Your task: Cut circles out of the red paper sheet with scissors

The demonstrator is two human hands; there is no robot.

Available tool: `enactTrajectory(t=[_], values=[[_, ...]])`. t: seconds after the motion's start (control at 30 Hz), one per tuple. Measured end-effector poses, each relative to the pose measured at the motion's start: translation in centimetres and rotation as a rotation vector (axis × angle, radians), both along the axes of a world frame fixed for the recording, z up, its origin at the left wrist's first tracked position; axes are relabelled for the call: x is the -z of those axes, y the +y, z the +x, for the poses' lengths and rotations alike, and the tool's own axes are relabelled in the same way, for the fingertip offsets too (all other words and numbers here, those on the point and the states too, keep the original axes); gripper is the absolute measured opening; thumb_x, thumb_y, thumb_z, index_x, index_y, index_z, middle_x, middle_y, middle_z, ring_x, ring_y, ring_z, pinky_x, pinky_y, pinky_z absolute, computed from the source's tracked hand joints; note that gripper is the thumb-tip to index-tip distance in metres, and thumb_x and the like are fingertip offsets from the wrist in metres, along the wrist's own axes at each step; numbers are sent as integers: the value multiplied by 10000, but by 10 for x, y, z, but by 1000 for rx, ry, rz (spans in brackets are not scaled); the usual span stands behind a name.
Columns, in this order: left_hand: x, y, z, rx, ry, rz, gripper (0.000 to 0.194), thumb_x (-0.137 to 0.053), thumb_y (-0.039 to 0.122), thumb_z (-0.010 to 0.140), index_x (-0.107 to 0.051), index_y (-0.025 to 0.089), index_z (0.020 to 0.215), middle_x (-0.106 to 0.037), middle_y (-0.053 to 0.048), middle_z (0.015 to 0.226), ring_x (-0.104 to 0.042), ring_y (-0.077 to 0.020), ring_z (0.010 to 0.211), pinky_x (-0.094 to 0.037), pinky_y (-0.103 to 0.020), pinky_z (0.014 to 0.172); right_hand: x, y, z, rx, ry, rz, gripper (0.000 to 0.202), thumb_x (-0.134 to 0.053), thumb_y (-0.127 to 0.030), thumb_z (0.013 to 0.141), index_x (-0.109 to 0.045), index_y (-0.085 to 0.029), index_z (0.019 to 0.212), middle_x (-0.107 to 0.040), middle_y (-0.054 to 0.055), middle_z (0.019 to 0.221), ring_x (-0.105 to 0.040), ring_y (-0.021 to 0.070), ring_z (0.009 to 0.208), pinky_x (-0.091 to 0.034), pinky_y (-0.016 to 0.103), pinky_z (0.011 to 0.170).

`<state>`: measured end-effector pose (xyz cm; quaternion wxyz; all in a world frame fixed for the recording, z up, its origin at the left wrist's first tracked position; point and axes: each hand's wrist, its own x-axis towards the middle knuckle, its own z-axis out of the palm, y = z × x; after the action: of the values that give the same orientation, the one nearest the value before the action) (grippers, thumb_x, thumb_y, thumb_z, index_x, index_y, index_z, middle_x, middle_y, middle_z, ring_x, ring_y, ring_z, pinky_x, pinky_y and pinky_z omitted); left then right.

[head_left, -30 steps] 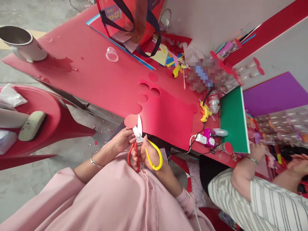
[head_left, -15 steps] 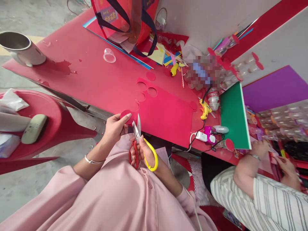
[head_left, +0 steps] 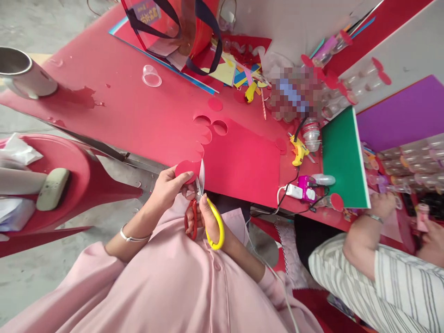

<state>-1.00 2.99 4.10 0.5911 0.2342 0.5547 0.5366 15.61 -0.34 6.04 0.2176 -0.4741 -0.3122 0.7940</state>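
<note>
My left hand pinches a red paper circle between thumb and fingers, close to the table's front edge. Scissors with one red and one yellow handle are in my right hand, their blades pointing up beside the circle. A red sheet with round cut-outs along its left side lies on the red table, just beyond the blades. One loose red circle rests above the sheet, near its upper left corner.
A mug stands at the far left, and a clear lid lies behind. A red bag is at the back. Yellow glue gun, cables and green board are right. A co-worker's hands work at the far right.
The scissor blades have moved closer together, against the circle's right side. The view has shifted slightly. The co-worker's far hand now holds a small pink item.
</note>
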Motion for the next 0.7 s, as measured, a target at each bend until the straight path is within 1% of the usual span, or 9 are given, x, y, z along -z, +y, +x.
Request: enactTrajectory(t=[0.07,0.13,0.2,0.27,0.33,0.43,0.47,0.6,0.7], values=[[0,-1,-1,0,-4,2,298,-861,403,810,-703,185,682,-698,-40,578,-625,-158,436,-469,-263,450,-1,-1,-3,13,24,-23,1022,-672,-1146,643,-559,-245,1111,-623,-65,724,-595,125,495,-569,246,487],[0,-1,-1,-3,-22,5,304,-858,405,817,-701,186,676,-681,-40,567,-617,-161,424,-458,-269,442,-1,-2,-7,30,48,-42,997,-671,-1149,641,-559,-240,1034,-614,-63,699,-593,122,485,-584,252,492],[0,-1,-1,-17,-39,10,307,-861,401,819,-699,186,672,-668,-38,563,-605,-157,420,-448,-271,439,0,-3,-11,25,63,-40,959,-617,-1156,687,-561,-227,921,-597,-53,639,-590,125,467,-585,256,486],[0,-1,0,-34,-62,4,310,-870,392,813,-691,187,665,-653,-33,560,-580,-146,417,-425,-266,432,2,-4,-15,-2,65,-29,950,-534,-1167,734,-553,-223,841,-572,-45,577,-572,135,431,-551,256,442],[0,-1,1,-45,-92,-2,316,-874,383,809,-677,190,654,-635,-25,553,-546,-131,411,-391,-259,422,2,-5,-18,12,64,-31,958,-534,-1168,729,-575,-226,895,-566,-58,579,-548,138,407,-517,256,397],[0,-1,1,-43,-112,2,315,-871,366,809,-667,193,642,-619,-17,547,-523,-121,403,-361,-255,415,2,-7,-19,87,56,-29,959,-644,-1119,727,-589,-237,1100,-575,-93,643,-528,120,416,-516,239,386],[0,-1,1,-41,-109,4,312,-870,361,810,-670,192,641,-621,-18,548,-526,-122,403,-360,-255,415,1,-8,-20,98,55,-27,944,-659,-1101,746,-585,-239,1126,-574,-96,651,-526,115,422,-516,231,385],[1,0,0,-40,-96,-1,304,-869,356,810,-684,187,637,-629,-23,545,-543,-131,402,-375,-261,418,0,-9,-20,113,60,-23,889,-651,-1074,795,-574,-244,1105,-573,-95,649,-523,112,417,-498,216,359],[1,-1,1,-41,-103,-1,305,-872,358,800,-678,188,637,-629,-24,542,-543,-133,401,-386,-264,420,-2,-10,-20,143,52,-44,916,-685,-1072,764,-610,-235,1128,-589,-87,647,-534,119,409,-486,219,343]])
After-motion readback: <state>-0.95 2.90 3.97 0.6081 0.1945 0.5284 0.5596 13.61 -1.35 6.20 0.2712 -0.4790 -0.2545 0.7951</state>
